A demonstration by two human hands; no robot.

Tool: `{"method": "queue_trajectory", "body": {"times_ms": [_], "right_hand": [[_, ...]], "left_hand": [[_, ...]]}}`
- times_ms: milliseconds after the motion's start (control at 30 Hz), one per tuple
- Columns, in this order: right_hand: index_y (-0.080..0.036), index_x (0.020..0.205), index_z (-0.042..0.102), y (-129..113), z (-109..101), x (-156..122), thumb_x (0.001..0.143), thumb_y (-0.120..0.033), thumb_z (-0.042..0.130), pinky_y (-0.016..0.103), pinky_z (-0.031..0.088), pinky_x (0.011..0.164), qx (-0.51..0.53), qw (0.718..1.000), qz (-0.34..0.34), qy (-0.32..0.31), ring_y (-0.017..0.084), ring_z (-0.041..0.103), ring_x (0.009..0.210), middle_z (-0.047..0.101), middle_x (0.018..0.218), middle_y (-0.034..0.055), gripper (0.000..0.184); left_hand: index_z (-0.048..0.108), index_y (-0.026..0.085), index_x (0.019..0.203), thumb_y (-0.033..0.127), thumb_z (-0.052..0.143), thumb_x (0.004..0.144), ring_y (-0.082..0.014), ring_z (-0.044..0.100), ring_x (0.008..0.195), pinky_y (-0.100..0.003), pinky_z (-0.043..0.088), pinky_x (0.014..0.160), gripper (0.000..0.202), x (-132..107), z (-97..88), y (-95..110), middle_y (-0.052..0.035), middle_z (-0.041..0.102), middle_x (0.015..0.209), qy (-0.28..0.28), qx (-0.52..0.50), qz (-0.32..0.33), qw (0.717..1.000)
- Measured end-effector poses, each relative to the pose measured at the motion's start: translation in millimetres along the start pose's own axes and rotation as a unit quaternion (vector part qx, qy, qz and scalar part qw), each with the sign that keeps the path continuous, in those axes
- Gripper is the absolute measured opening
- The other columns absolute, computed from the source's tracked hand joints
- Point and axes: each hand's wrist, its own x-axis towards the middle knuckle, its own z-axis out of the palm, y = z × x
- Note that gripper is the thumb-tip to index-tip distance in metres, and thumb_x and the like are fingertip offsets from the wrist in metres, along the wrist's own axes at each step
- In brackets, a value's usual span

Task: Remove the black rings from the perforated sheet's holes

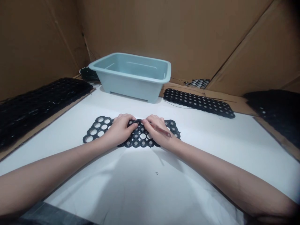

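Note:
A black plastic grid with round holes lies flat on the white table in front of me. My left hand rests on its middle, fingers curled and pressing down on the grid. My right hand lies beside it on the grid's right half, fingers closed around a thin reddish-brown stick, its tip near the left fingertips. The middle of the grid is hidden under both hands.
A pale blue plastic tub stands behind the grid. Another black holed grid lies at back right. Stacks of black grids sit at the far left and far right. Cardboard walls enclose the table.

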Motion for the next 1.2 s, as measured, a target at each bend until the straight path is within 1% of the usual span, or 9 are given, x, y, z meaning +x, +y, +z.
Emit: {"method": "queue_trajectory", "body": {"times_ms": [133,200,300,400,533,700,867,1067,1200], "right_hand": [[-0.018,0.064,0.042,3,1,4,0.090,-0.039,0.028,0.031,0.031,0.078,0.031,0.999,0.013,0.002,0.015,0.049,0.080,0.054,0.075,0.0008,0.036],[-0.018,0.061,0.041,4,0,5,0.088,-0.040,0.030,0.031,0.033,0.076,0.070,0.997,0.030,0.005,0.016,0.049,0.077,0.054,0.072,0.0010,0.036],[-0.019,0.057,0.042,8,-4,5,0.085,-0.035,0.034,0.030,0.036,0.073,0.157,0.986,0.052,0.004,0.016,0.051,0.073,0.053,0.066,0.0000,0.033],[-0.019,0.054,0.044,11,-8,4,0.082,-0.027,0.037,0.028,0.038,0.075,0.195,0.980,0.046,-0.007,0.015,0.052,0.076,0.054,0.066,-0.0005,0.030],[-0.018,0.050,0.045,12,-9,3,0.079,-0.024,0.039,0.028,0.038,0.079,0.204,0.978,0.031,-0.014,0.015,0.053,0.080,0.056,0.073,0.0002,0.030],[-0.017,0.052,0.047,12,-8,3,0.079,-0.024,0.041,0.029,0.037,0.081,0.194,0.980,0.035,-0.012,0.014,0.053,0.080,0.057,0.076,0.0004,0.029],[-0.017,0.053,0.049,12,-8,3,0.081,-0.028,0.040,0.030,0.037,0.078,0.169,0.985,0.032,-0.019,0.015,0.052,0.081,0.058,0.081,0.0006,0.031],[-0.018,0.052,0.050,11,-7,2,0.082,-0.027,0.040,0.031,0.037,0.081,0.153,0.988,0.018,-0.007,0.015,0.052,0.084,0.058,0.084,0.0017,0.033],[-0.018,0.053,0.049,10,-7,0,0.082,-0.025,0.040,0.029,0.037,0.080,0.152,0.988,0.006,0.002,0.014,0.052,0.084,0.058,0.083,0.0008,0.032]], "left_hand": [[0.056,0.017,0.086,0.033,0.041,0.080,-0.0230,0.049,0.092,-0.038,0.037,0.083,0.022,-2,-0.2,1,-0.0060,0.060,0.088,-0.007,0.013,0.027,1.000],[0.056,0.017,0.088,0.033,0.041,0.080,-0.0227,0.049,0.093,-0.038,0.037,0.084,0.023,-2,-0.8,0,-0.0060,0.060,0.090,-0.011,0.011,0.032,0.999],[0.056,0.017,0.090,0.034,0.041,0.081,-0.0223,0.049,0.095,-0.037,0.037,0.086,0.024,0,-2.4,-4,-0.0062,0.060,0.095,-0.015,-0.001,0.033,0.999],[0.058,0.018,0.088,0.033,0.042,0.081,-0.0216,0.052,0.093,-0.036,0.038,0.085,0.024,2,-5.1,-6,-0.0056,0.061,0.094,-0.030,-0.017,0.028,0.999],[0.059,0.019,0.089,0.031,0.043,0.080,-0.0198,0.055,0.088,-0.034,0.039,0.082,0.022,3,-9.0,-6,-0.0041,0.063,0.094,-0.047,-0.056,0.007,0.997],[0.057,0.019,0.090,0.030,0.043,0.080,-0.0191,0.055,0.083,-0.033,0.040,0.078,0.021,2,-10.3,-5,-0.0035,0.063,0.091,-0.041,-0.061,-0.019,0.997],[0.057,0.019,0.089,0.029,0.044,0.079,-0.0186,0.055,0.084,-0.033,0.039,0.078,0.019,2,-8.8,-6,-0.0031,0.063,0.091,-0.032,-0.067,-0.006,0.997],[0.058,0.019,0.087,0.042,0.052,0.075,-0.0193,0.055,0.085,-0.032,0.040,0.078,0.028,2,-10.4,-5,-0.0030,0.063,0.089,-0.044,-0.083,0.001,0.996],[0.059,0.018,0.083,0.042,0.047,0.078,-0.0184,0.055,0.083,-0.031,0.039,0.078,0.027,1,-10.0,-4,-0.0032,0.064,0.087,-0.028,-0.101,-0.009,0.994]]}}
